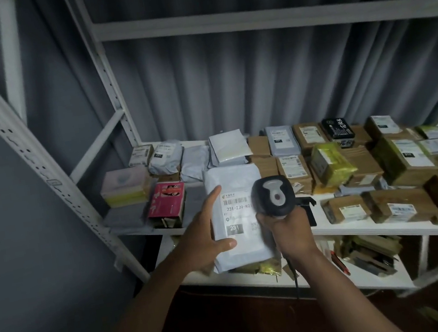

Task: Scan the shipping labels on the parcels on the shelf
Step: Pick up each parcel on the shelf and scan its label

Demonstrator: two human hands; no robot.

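My left hand holds a white poly-mailer parcel by its left edge, thumb across the front and fingers behind, tilted up in front of the shelf. Its shipping label faces me, with a barcode and "231-239". My right hand grips the handle of a dark handheld barcode scanner, whose head sits just right of the label and covers its right part. A cable hangs from the scanner below my wrist.
The white metal shelf carries several parcels: brown cardboard boxes, grey mailers, a yellow-wrapped package and a pink box. A lower shelf holds more packages. Upright posts stand at left.
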